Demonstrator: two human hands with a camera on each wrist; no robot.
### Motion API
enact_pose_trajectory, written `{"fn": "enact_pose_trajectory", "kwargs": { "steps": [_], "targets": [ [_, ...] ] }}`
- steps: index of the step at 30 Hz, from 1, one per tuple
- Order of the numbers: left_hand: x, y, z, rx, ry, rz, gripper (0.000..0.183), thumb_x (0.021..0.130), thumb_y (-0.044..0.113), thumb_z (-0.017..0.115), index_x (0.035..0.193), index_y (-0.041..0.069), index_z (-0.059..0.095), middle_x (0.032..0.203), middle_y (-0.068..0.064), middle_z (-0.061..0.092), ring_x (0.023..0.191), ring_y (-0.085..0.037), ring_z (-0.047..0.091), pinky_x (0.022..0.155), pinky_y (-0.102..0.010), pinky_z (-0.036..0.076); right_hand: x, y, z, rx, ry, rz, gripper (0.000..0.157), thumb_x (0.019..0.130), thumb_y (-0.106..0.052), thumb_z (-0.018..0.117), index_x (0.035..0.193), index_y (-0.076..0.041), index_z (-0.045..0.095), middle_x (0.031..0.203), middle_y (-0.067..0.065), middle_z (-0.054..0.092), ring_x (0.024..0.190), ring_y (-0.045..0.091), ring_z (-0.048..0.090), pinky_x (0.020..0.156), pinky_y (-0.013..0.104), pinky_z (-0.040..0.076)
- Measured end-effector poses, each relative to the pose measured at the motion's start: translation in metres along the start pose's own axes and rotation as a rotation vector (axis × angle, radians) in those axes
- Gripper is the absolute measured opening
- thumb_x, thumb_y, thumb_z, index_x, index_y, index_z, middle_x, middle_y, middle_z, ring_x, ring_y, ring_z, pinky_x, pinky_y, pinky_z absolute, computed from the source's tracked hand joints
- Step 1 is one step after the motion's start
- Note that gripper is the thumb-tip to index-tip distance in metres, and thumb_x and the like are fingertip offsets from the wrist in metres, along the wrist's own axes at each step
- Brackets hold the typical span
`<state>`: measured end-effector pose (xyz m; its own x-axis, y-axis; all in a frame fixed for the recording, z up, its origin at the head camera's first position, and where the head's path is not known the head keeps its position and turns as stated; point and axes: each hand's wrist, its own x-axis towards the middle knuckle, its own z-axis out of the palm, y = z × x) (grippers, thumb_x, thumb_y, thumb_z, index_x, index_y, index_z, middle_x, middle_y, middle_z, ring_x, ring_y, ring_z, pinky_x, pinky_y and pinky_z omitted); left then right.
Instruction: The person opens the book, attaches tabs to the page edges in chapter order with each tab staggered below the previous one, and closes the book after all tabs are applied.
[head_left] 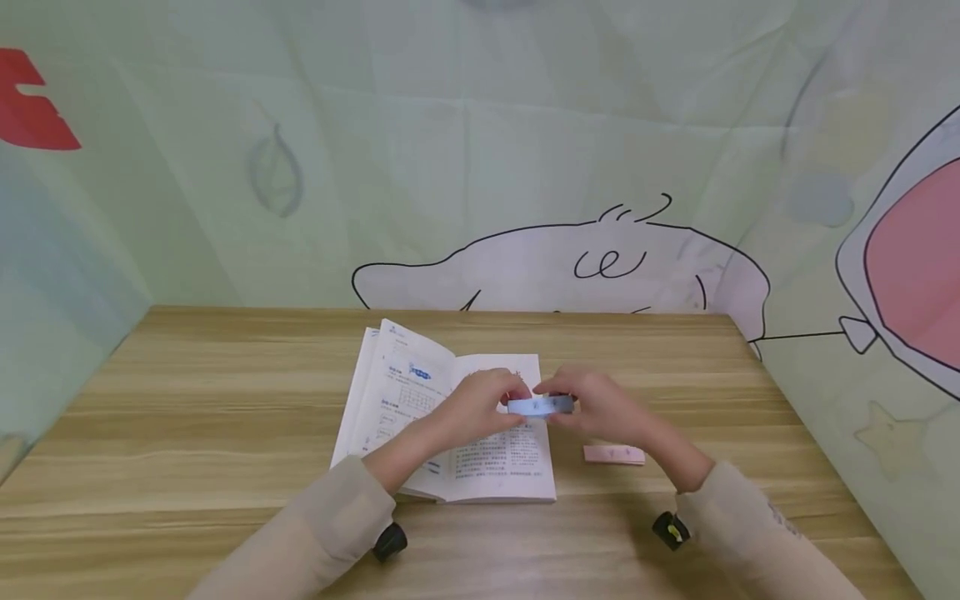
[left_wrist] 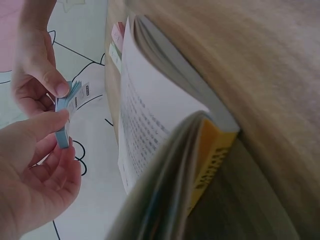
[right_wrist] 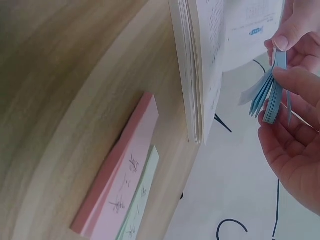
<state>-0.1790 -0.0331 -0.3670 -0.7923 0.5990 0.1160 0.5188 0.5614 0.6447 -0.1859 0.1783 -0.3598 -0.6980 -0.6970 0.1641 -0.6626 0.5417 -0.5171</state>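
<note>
Both hands hold a narrow pad of blue paper slips (head_left: 536,406) above the right page of an open book (head_left: 491,467). My left hand (head_left: 476,406) pinches one end between thumb and fingers. At the other end, my right hand (head_left: 606,407) grips the pad with thumb and fingers. In the right wrist view, several leaves of the blue pad (right_wrist: 272,102) fan apart at the edge. On the table right of the book lies a pink pad of slips (head_left: 613,454) with handwriting on it. Beside it in that wrist view is a pale green pad (right_wrist: 141,195).
The book's left pages (left_wrist: 150,185) stand partly raised. Its spine (left_wrist: 212,165) is yellow with dark lettering. Under everything is a wood-grain table (head_left: 210,417), with a printed cloth (head_left: 420,167) hanging behind it. Dark wrist devices (head_left: 390,542) sit at both cuffs.
</note>
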Motion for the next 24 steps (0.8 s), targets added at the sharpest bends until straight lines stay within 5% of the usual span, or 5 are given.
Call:
{"fn": "enact_pose_trajectory", "kwargs": {
  "steps": [11,24],
  "targets": [
    [-0.018,-0.003,0.004,-0.036,-0.017,-0.031,0.018,0.082,0.011,0.071,0.099,0.009,0.064,0.087,0.004,0.057,0.08,-0.014,0.051,0.072,-0.024,0.044,-0.003,-0.011,0.016,0.013,-0.024,0.056,0.032,0.079,-0.009,0.073,0.11,-0.003,0.066,0.098,0.002,0.065,0.077,0.01,0.055,0.068,0.02,0.05],
    [-0.043,-0.003,0.01,-0.038,0.005,-0.037,0.016,0.081,0.007,0.071,0.095,0.009,0.064,0.088,0.004,0.058,0.08,-0.014,0.052,0.072,-0.025,0.045,-0.007,-0.018,0.036,0.011,-0.001,-0.027,0.029,0.077,-0.008,0.075,0.105,-0.003,0.069,0.089,-0.001,0.066,0.07,0.005,0.051,0.06,0.021,0.049]
  ]
}}
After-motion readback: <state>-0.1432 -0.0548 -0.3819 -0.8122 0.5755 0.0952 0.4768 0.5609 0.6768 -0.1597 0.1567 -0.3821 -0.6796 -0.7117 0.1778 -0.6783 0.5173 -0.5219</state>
